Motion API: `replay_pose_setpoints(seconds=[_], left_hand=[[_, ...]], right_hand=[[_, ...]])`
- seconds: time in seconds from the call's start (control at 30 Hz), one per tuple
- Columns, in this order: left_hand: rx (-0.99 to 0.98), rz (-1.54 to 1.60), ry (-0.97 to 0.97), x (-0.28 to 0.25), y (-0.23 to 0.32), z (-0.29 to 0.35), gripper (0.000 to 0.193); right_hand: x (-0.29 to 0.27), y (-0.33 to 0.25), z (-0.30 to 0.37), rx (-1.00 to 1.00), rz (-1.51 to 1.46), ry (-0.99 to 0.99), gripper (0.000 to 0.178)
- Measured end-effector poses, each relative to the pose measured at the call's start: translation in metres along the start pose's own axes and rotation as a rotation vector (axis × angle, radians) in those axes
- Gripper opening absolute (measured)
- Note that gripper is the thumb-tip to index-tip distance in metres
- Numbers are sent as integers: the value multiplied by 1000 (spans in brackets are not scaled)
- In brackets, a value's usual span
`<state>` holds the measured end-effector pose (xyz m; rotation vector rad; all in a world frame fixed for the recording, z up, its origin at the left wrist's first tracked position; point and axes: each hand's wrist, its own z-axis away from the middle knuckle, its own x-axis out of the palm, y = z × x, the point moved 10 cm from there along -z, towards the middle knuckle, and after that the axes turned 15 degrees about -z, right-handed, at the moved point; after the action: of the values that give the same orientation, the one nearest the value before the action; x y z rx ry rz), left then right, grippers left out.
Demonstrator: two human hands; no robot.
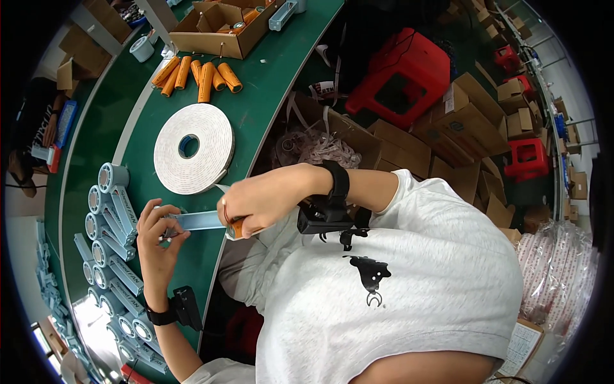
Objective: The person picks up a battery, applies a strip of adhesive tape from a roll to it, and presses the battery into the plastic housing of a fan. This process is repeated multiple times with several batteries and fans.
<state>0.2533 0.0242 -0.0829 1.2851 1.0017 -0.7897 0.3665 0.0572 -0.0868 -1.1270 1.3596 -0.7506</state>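
Note:
My left hand (pixel 160 233) pinches one end of a light blue plastic fan handle part (pixel 199 221) between thumb and fingers, above the green table. At its other end, my right hand (pixel 259 198) closes round an orange cylindrical battery (pixel 237 229). Most of the battery is hidden by the fingers, so I cannot tell whether it sits in the handle part or against it. Just beyond the right hand lies a big white roll of adhesive tape (pixel 173 153), its loose end near that hand.
Several orange batteries (pixel 204 83) lie beyond the tape, before a cardboard box (pixel 220 32) holding more. Rows of light blue handheld fan bodies (pixel 118 269) stand left of my left hand. A red stool (pixel 403 80) and a carton with crumpled strips (pixel 329 150) are beyond the table's edge.

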Motion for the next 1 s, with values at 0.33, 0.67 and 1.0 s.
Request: replay_pose_setpoints(seconds=[0.33, 0.67, 1.0], left_hand=[[153, -286, 166, -4, 19, 6, 18], [198, -270, 213, -4, 19, 13, 18], [162, -231, 218, -7, 20, 8, 20]], right_hand=[[-27, -18, -15, -292, -51, 618, 28], [-3, -33, -40, -191, 520, 449, 15], [-12, -63, -26, -439, 520, 637, 16]])
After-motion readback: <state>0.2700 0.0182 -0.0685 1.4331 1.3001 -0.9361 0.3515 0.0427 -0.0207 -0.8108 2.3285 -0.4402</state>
